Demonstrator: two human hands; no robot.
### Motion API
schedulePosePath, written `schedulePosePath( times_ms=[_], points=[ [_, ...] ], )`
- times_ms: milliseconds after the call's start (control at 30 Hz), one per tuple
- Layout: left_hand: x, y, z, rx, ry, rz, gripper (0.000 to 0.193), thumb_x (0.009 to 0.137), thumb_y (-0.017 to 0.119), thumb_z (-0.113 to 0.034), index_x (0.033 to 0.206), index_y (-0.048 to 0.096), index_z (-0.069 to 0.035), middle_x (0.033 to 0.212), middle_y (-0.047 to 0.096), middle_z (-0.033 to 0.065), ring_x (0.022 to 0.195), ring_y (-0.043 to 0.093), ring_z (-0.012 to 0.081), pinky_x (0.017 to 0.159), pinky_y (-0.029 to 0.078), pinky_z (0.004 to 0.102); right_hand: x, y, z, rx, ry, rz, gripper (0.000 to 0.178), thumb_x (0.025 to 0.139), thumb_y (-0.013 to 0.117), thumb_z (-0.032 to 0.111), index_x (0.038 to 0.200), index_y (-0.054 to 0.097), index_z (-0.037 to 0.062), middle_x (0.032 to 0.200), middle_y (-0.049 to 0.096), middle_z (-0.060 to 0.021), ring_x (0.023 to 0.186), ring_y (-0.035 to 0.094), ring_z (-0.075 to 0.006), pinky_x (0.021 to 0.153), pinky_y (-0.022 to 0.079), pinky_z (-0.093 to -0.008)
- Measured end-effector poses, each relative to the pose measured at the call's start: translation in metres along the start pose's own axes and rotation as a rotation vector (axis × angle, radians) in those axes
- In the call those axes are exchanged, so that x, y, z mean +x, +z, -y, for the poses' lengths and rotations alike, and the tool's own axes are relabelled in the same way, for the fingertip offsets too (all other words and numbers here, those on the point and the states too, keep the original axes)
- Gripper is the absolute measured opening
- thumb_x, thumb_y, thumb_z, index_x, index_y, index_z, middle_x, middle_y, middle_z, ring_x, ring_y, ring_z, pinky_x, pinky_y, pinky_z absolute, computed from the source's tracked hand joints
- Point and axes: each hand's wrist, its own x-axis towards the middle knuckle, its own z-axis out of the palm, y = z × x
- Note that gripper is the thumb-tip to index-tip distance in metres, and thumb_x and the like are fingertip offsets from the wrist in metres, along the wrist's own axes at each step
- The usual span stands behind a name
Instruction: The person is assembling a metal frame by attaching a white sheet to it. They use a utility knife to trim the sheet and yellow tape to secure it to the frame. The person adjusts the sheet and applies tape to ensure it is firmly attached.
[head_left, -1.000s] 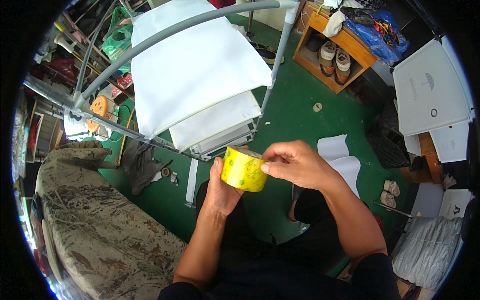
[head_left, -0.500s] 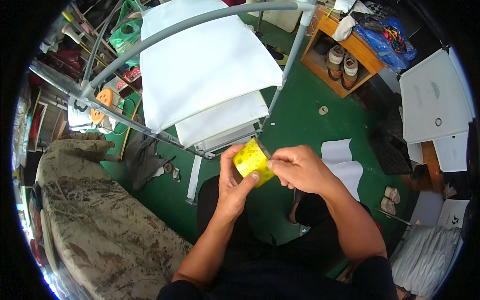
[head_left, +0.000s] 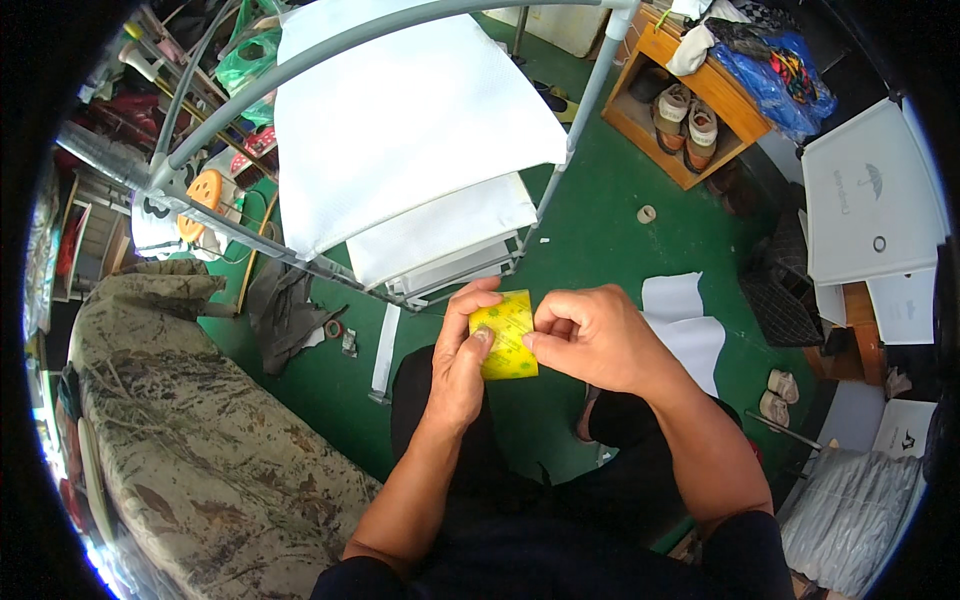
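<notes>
A yellow roll of tape (head_left: 511, 338) with green spots is held in front of me, above my knees. Around its left side wraps my left hand (head_left: 460, 358), with the thumb pressed on the near face and the fingers behind. My right hand (head_left: 600, 338) is closed, its thumb and index finger pinching at the roll's right edge. Whether a loose tape end lies between those fingertips is too small to see. Beyond the roll stands a grey tube frame (head_left: 400, 40) with a white sheet (head_left: 410, 130) stretched over it.
Camouflage cloth (head_left: 190, 420) covers something bulky at left. A wooden box (head_left: 730, 70) with shoes stands far right. White sheets (head_left: 685, 330) and a white strip (head_left: 385, 350) lie on the green floor (head_left: 600, 230). White cartons (head_left: 870, 200) stand at right.
The roll has turned in my hands from tilted to nearly upright, hiding its end opening. My left thumb has moved up and left on it, and my right fingertips have shifted slightly left.
</notes>
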Motion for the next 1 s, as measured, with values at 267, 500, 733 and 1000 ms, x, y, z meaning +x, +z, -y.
schedulePosePath(
  times_ms=[267,500,733,1000],
  points=[
    [-0.003,-0.015,-0.011,-0.018,-0.168,0.25,0.08,0.079,0.087,-0.006,0.149,0.049,-0.008,0.151,0.048,0.0126,0.136,0.049,0.023,0.113,0.043,0.0384,0.002,-0.001,-0.001,-0.189,-0.084,0.092,0.021,0.085,0.076,0.021,0.084,0.062,0.0055,0.086,0.067,-0.0119,0.08,0.068,-0.0336,0.069,0.051,-0.0469],
    [-0.008,-0.016,-0.006,0.208,-0.184,0.311,0.096,0.068,0.096,-0.008,0.151,0.049,-0.006,0.147,0.053,0.0123,0.137,0.051,0.0259,0.116,0.042,0.0405,0.003,0.006,0.0,-0.165,-0.042,0.208,0.026,0.085,0.075,0.024,0.079,0.061,0.0034,0.079,0.068,-0.0138,0.074,0.068,-0.0346,0.067,0.05,-0.0468],
    [-0.001,-0.02,-0.021,0.373,-0.063,0.38,0.094,0.065,0.094,-0.01,0.15,0.054,-0.006,0.153,0.053,0.015,0.144,0.046,0.0333,0.122,0.035,0.0444,0.005,0.007,-0.007,0.034,0.013,0.22,0.022,0.085,0.077,0.016,0.081,0.064,-0.0007,0.075,0.07,-0.0154,0.068,0.071,-0.0275,0.062,0.052,-0.0404],
    [-0.002,-0.025,-0.023,0.33,-0.085,0.379,0.091,0.067,0.093,-0.013,0.149,0.055,-0.005,0.15,0.055,0.0155,0.142,0.047,0.0332,0.122,0.035,0.0441,0.005,0.013,-0.011,0.092,0.072,0.192,0.022,0.086,0.078,0.017,0.084,0.066,-0.0012,0.076,0.072,-0.0152,0.069,0.072,-0.0228,0.064,0.055,-0.0369]
  ],
)
